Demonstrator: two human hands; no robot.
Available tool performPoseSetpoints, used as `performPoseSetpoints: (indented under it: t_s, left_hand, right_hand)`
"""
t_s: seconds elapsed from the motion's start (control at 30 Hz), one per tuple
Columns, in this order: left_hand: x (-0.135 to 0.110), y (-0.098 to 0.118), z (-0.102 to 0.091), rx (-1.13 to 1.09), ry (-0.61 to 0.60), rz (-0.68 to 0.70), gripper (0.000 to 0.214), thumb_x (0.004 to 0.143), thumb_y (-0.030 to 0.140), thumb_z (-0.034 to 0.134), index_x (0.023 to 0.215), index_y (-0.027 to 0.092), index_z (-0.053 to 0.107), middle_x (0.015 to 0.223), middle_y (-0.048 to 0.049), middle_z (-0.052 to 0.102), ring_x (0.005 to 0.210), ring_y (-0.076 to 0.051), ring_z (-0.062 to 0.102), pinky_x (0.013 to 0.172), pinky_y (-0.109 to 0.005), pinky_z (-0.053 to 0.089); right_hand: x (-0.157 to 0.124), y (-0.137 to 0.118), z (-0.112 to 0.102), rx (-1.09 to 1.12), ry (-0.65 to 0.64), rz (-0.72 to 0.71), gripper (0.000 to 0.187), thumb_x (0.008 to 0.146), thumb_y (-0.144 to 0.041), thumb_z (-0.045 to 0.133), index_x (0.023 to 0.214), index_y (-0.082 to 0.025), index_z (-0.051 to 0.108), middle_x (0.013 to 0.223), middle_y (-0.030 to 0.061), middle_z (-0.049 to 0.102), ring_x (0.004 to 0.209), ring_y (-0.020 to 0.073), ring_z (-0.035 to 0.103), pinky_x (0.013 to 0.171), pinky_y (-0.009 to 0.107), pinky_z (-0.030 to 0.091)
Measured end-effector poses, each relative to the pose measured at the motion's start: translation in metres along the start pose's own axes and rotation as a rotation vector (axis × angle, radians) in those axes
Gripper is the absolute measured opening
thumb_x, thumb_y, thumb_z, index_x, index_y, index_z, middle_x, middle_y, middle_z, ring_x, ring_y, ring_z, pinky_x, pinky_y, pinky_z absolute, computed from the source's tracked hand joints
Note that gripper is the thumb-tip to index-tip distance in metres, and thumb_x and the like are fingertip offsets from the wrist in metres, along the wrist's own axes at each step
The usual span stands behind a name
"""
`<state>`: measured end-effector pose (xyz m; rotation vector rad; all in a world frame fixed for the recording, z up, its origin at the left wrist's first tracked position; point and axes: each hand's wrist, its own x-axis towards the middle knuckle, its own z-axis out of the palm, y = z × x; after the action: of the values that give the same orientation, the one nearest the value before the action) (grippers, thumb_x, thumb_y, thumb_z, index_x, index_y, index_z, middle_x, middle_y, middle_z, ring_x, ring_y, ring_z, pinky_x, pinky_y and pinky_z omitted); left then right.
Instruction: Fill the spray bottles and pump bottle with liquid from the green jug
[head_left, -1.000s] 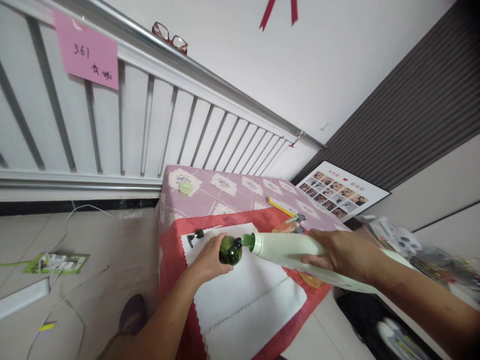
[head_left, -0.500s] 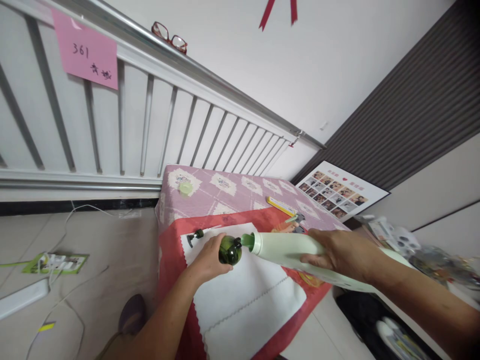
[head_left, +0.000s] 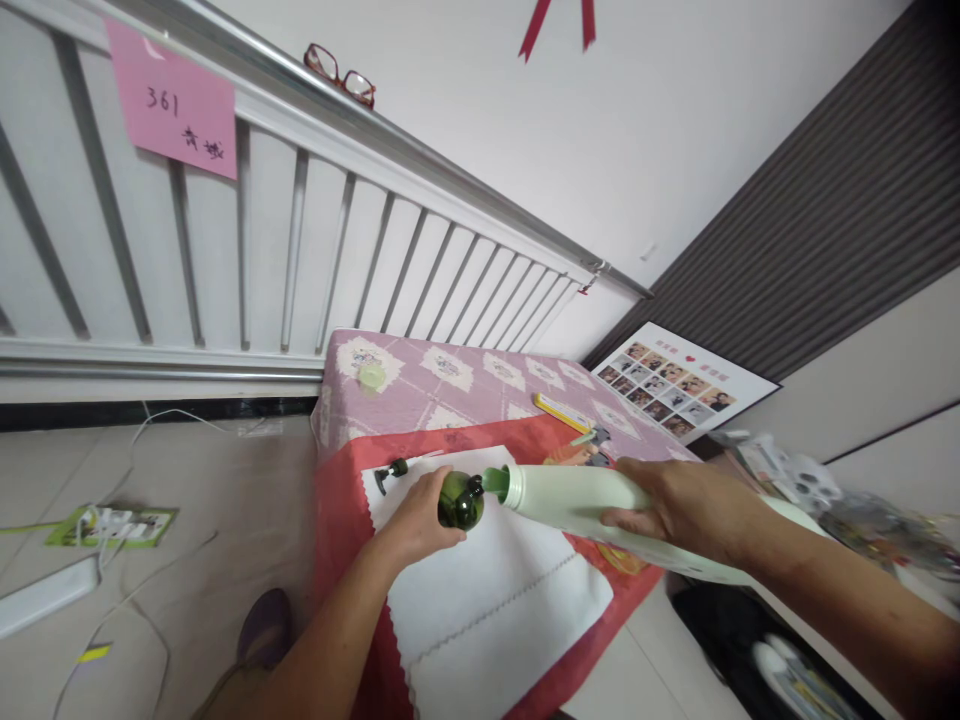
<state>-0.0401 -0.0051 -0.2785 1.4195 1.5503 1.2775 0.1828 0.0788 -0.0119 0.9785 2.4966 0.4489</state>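
Pink note (head_left: 172, 100) reads "361"; right hand (head_left: 679, 505) holds pale-green bottle (head_left: 566, 497)

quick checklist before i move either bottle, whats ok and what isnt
1. Dark green bottle held by left hand: ok.
2. Pale green bottle held by right hand: ok, tilted with its mouth toward the dark one.
3. Flow stopped: not ok, green liquid shows between the two mouths.
4. Fill level in the dark bottle: cannot tell from this angle.
5. White cloth free of spills: ok where visible; hands and bottles hide part.
6. Pump head on the dark bottle: not ok, it lies on the cloth.
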Motion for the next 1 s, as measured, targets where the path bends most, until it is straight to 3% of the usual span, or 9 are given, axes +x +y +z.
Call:
performPoseSetpoints:
  t_s: [1.0]
  left_hand:
    - [-0.003,0.0071,-0.0043,-0.005,-0.029,-0.039,0.095,0.06,0.033,0.076,0.143,0.022,0.03,0.144,-0.0127,0.041,0.133,-0.031,0.038,0.11,-0.041,0.033]
  right_hand:
    - [0.0008,0.0009,0.0035,-0.03,0.008,0.0,0.04,0.086,-0.061,0.044,0.09,-0.023,0.056,0.078,0.0101,0.072,0.069,0.0288,0.069,0.058,0.033,0.042]
